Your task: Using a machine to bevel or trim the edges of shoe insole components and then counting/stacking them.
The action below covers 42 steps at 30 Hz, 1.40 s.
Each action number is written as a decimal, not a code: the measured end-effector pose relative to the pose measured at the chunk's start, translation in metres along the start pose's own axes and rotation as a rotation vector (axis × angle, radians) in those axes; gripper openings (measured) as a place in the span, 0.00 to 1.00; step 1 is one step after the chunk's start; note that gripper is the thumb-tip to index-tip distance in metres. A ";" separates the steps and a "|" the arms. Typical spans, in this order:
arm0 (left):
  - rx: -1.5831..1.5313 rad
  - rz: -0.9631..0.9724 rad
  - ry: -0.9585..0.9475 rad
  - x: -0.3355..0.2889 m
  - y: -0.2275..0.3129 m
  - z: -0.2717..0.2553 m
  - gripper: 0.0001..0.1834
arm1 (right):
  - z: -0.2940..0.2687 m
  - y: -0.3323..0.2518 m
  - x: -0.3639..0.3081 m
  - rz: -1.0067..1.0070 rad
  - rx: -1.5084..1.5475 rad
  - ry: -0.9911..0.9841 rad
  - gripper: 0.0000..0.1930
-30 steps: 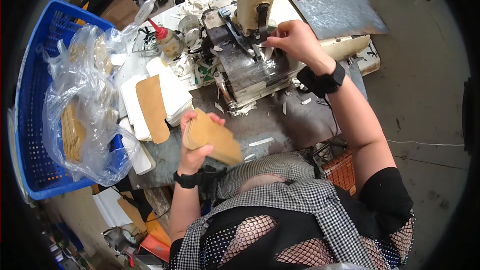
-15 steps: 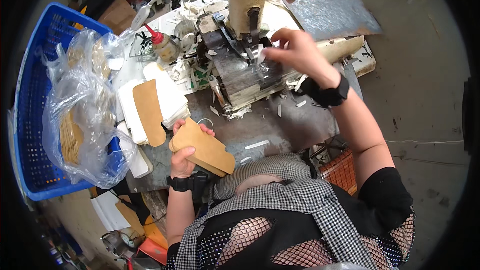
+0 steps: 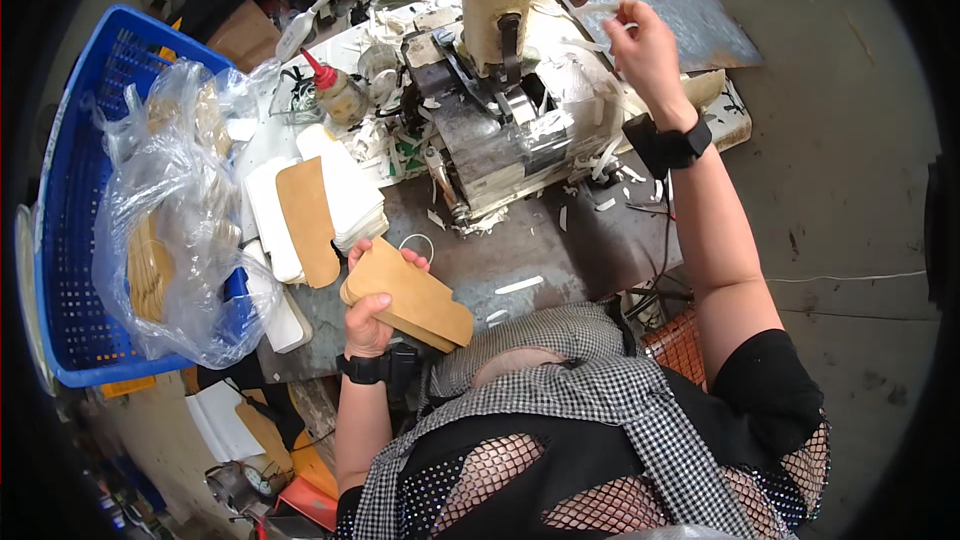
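My left hand (image 3: 368, 325) grips a stack of tan flat cut pieces (image 3: 415, 290) with rounded ends and a notched side, thumb on top, at the table's near edge. My right hand (image 3: 645, 50) is raised to the right of the machine (image 3: 500, 20), its fingers curled and pinched together. A thin white strip (image 3: 600, 8) shows at its fingertips, slightly blurred. Left of the machine lies a pile of white pieces (image 3: 355, 195) with one tan piece (image 3: 307, 220) on top.
A blue basket (image 3: 75, 335) at the left holds clear plastic bags (image 3: 185, 205) with tan pieces inside. A red-tipped bottle (image 3: 340, 98) stands among white scraps beside the machine. More scraps lie on the metal table (image 3: 540, 250). A metal sheet (image 3: 680, 15) sits behind the right hand.
My right hand has moved away from the machine's working area, up and to the right. My left hand keeps its hold on the tan stack, nearly still.
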<state>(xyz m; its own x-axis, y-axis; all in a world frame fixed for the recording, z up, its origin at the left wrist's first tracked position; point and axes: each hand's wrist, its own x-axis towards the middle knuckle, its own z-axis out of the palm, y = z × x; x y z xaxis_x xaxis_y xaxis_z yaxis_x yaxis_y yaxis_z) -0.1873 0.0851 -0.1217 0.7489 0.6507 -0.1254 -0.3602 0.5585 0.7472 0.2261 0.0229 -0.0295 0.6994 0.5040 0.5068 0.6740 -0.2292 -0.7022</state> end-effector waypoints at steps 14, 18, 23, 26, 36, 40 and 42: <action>1.642 0.223 0.322 -0.032 0.022 -0.026 0.30 | -0.061 0.056 -0.053 0.155 0.212 0.119 0.06; 1.889 -0.063 0.254 -0.032 0.044 0.018 0.23 | -0.104 0.158 -0.024 0.298 0.089 0.453 0.13; 1.317 -0.157 0.053 0.025 0.077 0.054 0.13 | -0.116 0.226 -0.005 0.554 0.109 0.416 0.14; 1.258 0.100 -0.141 0.089 0.081 0.044 0.10 | -0.105 0.242 0.009 0.609 0.170 0.314 0.17; 0.853 -0.485 -0.460 0.219 0.030 0.015 0.18 | -0.100 0.248 0.007 0.561 -0.131 0.319 0.21; 1.158 -0.274 -0.739 0.237 0.027 0.006 0.18 | -0.088 0.239 0.011 0.434 -0.270 0.371 0.23; 1.161 -0.342 -0.792 0.252 0.022 0.006 0.19 | -0.090 0.243 0.010 0.413 -0.260 0.368 0.24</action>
<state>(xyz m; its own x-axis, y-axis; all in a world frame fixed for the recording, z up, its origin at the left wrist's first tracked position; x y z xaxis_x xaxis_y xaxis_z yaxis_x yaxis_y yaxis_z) -0.0035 0.2584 -0.1332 0.9485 -0.0918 -0.3033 0.2544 -0.3499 0.9016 0.4182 -0.1028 -0.1503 0.9203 0.0195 0.3906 0.3329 -0.5635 -0.7561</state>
